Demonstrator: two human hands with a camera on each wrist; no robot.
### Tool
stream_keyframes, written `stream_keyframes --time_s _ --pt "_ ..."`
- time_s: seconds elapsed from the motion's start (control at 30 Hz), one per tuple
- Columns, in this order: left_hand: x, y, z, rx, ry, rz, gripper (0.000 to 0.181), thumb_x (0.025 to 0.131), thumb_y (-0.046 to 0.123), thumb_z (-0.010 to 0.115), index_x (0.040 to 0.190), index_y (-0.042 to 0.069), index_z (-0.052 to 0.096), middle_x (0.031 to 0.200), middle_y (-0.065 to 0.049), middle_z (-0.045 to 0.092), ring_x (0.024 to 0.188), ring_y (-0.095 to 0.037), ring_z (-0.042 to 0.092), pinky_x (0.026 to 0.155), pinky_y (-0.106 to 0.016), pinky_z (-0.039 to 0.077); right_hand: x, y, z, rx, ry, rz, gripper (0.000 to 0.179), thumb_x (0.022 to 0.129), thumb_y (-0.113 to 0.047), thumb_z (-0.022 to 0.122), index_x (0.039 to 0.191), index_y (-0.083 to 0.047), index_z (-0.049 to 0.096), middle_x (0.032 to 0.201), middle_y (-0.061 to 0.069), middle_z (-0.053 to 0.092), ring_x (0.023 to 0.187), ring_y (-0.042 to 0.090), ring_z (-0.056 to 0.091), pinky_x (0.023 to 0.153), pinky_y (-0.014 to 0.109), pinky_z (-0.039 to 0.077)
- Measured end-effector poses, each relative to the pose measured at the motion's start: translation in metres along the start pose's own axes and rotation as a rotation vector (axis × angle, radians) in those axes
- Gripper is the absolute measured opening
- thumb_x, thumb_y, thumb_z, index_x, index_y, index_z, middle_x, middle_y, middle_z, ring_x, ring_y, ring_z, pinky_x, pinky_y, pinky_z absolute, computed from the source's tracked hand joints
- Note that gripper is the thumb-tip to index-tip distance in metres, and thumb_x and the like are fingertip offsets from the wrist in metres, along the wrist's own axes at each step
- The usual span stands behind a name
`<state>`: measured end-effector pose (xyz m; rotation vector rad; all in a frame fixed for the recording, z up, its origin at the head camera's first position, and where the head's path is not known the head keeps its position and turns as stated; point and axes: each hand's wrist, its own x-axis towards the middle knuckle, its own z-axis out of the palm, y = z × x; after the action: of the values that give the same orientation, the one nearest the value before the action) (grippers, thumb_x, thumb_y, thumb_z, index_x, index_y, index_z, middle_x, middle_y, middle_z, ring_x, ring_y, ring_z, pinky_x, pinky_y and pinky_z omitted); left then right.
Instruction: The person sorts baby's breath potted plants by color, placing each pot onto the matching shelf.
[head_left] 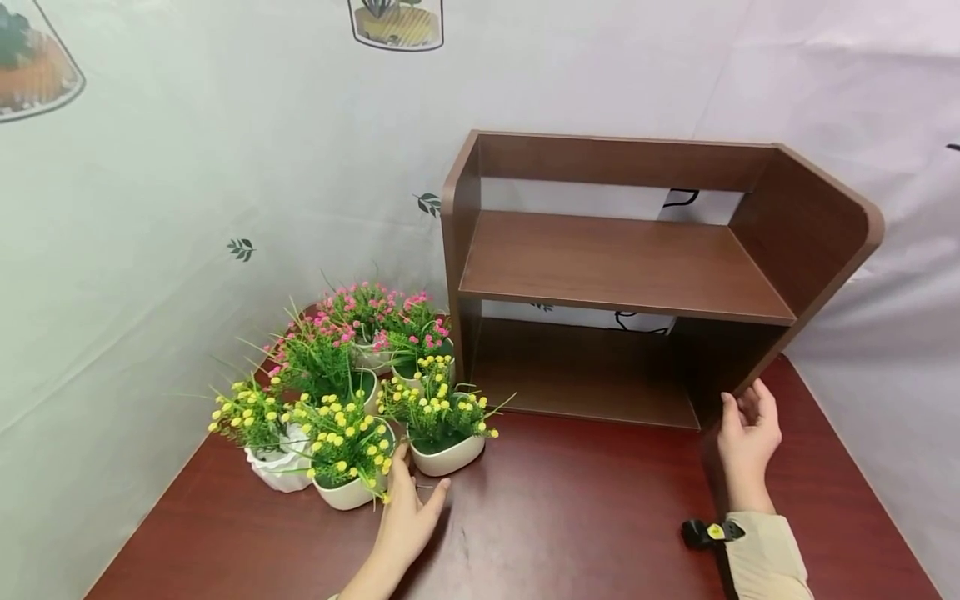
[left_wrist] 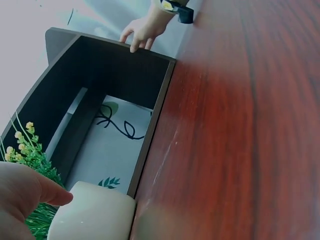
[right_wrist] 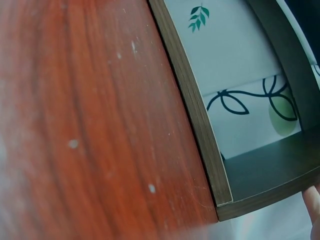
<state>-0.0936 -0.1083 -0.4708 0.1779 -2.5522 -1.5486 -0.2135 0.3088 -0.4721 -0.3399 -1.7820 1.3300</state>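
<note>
My left hand (head_left: 408, 512) is among the potted plants at the left, its thumb spread from its fingers. The fingers reach between a white pot of yellow flowers (head_left: 348, 492) and a second white pot of yellow flowers (head_left: 448, 458). In the left wrist view the thumb overlaps the edge of a white pot (left_wrist: 95, 215). On the right, my right hand (head_left: 750, 437) holds the lower front edge of the side panel of a brown two-tier shelf (head_left: 622, 258), thumb and fingertips at that edge. Only a finger of it shows in the right wrist view.
Another yellow-flowered plant in a ruffled white pot (head_left: 279, 467) stands far left. Several pink-flowered plants (head_left: 363, 312) are grouped behind, beside the shelf's left panel. All stand on a dark red wooden table (head_left: 570, 517). A pale patterned cloth (head_left: 225, 167) hangs behind; black cable (head_left: 681, 197) shows behind the shelf.
</note>
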Motion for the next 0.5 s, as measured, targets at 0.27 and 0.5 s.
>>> stream_keyframes --time_s 0.27,0.5 --pt "0.004 -0.004 0.007 0.068 0.052 0.007 0.085 0.086 0.015 0.068 0.143 -0.013 0.012 0.146 -0.037 0.018 0.135 -0.048 0.023 0.106 -0.058 0.031 -0.002 0.002 0.001 0.008 -0.001 -0.014 0.04 0.085 0.004 0.063 0.125 -0.001 0.059 0.093 -0.032 0.053 0.084 -0.011 0.052 0.072 0.004 0.041" --pt "0.014 -0.007 0.016 0.094 0.114 0.11 0.078 0.082 0.014 0.072 0.138 -0.013 0.023 0.14 -0.037 0.024 0.133 -0.047 0.022 0.104 -0.061 0.029 0.0 0.002 0.001 0.021 0.009 0.0 0.04 0.085 0.005 0.062 0.124 -0.003 0.06 0.092 -0.03 0.054 0.084 -0.01 0.052 0.072 0.004 0.041"
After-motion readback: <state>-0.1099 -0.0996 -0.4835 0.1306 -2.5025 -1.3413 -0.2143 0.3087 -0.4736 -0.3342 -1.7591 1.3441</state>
